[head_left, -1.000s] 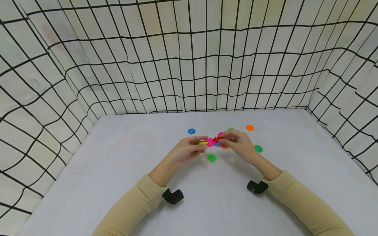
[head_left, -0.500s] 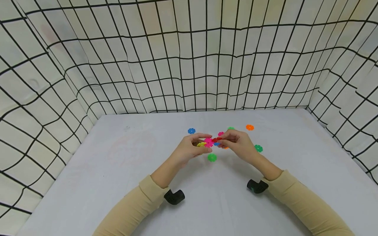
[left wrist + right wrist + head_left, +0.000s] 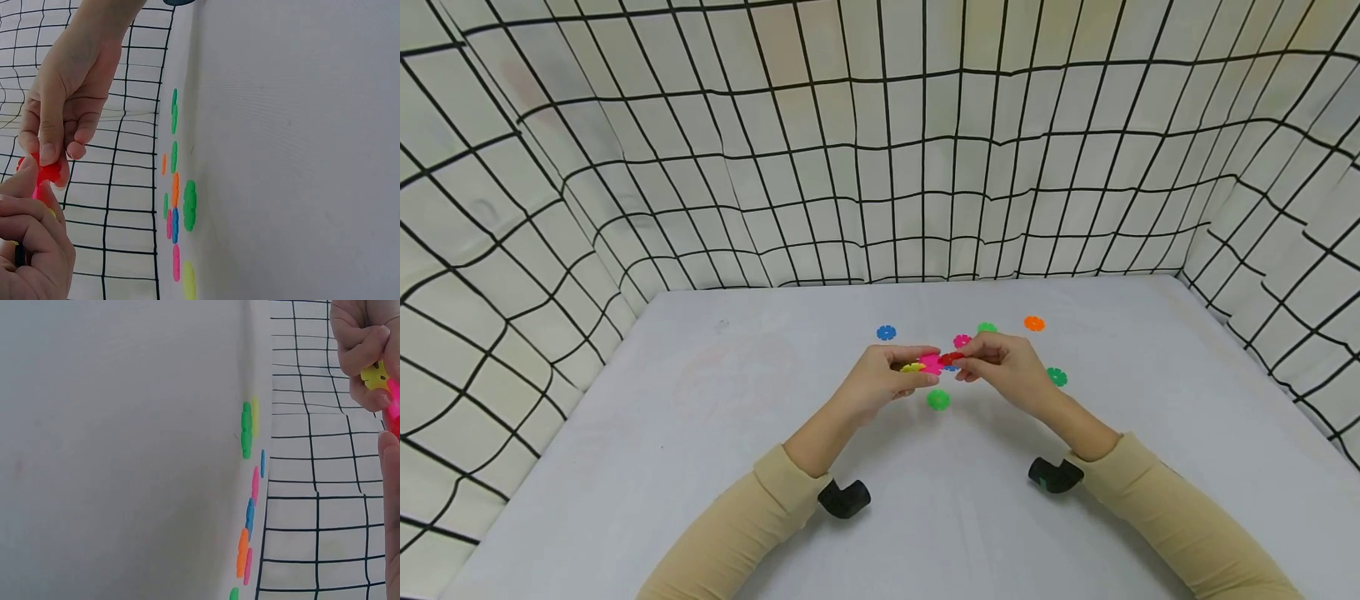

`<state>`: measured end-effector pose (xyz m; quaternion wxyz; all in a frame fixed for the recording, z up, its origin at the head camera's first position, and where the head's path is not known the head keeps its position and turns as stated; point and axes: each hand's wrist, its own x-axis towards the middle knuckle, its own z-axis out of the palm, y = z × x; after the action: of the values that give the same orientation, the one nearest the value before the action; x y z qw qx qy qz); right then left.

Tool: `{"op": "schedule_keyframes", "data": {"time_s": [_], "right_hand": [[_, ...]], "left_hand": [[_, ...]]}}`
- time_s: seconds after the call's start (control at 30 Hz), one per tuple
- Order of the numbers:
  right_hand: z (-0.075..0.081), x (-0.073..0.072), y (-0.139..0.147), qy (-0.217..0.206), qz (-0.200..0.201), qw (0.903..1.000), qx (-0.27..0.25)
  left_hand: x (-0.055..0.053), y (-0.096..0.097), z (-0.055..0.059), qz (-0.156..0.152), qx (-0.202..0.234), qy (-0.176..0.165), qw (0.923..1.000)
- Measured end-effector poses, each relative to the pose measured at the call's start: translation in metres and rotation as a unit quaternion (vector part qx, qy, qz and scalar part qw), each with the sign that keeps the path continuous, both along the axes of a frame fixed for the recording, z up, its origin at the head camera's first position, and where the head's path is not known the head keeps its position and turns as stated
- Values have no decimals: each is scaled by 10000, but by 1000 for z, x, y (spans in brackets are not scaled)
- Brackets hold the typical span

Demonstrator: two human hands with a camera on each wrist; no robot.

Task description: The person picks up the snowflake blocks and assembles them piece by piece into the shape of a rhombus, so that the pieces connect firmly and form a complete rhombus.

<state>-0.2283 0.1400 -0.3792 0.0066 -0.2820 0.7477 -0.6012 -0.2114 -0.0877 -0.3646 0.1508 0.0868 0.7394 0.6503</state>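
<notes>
My left hand (image 3: 880, 382) pinches a pink snowflake disc (image 3: 929, 364) between fingers and thumb. A yellow snowflake disc (image 3: 913, 367) sits against its left side, within the same grip; the right wrist view shows the yellow disc (image 3: 376, 376) notched at the rim. My right hand (image 3: 1006, 367) pinches a red snowflake disc (image 3: 951, 358), whose edge meets the pink one. Whether the red and pink slots interlock cannot be told. In the left wrist view, the red disc (image 3: 49, 172) is partly covered by the fingertips. Both hands are held above the table.
Loose discs lie around the hands: blue (image 3: 886, 332), bright green (image 3: 938, 400), pink (image 3: 962, 341), orange (image 3: 1034, 323), dark green (image 3: 1057, 377), and several more. Black elbow-shaped pieces (image 3: 846, 500) are at both sleeves. Black-lined white netting (image 3: 910, 200) rises behind the white table (image 3: 722, 433).
My left fingertips have shifted rightward onto the pink disc, and more of the yellow disc shows between them. The red disc has tilted flatter in my right hand, which stays nearly in place.
</notes>
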Motion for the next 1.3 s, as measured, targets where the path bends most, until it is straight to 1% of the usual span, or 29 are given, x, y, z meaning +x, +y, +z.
{"op": "schedule_keyframes", "data": {"time_s": [0.13,0.3,0.5,0.7,0.83,0.9,0.97,1.07,1.13,1.2,1.3], "right_hand": [[-1,-1,0,1,47,10000,20],[-1,-2,1,41,78,9999,72],[0,-4,2,-47,115,9996,242],[-3,-5,3,-180,114,9992,331],[-4,-5,4,-207,93,9990,376],[-4,-5,4,-222,50,9990,386],[-4,-7,5,-258,15,9990,370],[-3,-9,7,-362,-5,9988,328],[-2,-10,8,-440,22,9984,350],[-1,-10,8,-532,66,9976,439],[0,-12,7,-643,103,9948,778]], "left_hand": [[-1,2,2,-71,-4,-6,10000],[-1,2,3,-66,44,-55,10000],[-2,-1,-1,-53,157,-205,9997],[-2,-2,-4,-1,129,-416,9991],[-1,-4,-4,-27,78,-446,9990],[-1,-5,-5,-9,19,-395,9992],[-2,-7,-5,47,-29,-370,9993],[-5,-9,-5,171,-38,-447,9988],[-6,-11,-4,273,15,-621,9977],[-8,-12,-4,386,179,-844,9955],[-11,-15,-5,602,432,-1105,9911]]}}
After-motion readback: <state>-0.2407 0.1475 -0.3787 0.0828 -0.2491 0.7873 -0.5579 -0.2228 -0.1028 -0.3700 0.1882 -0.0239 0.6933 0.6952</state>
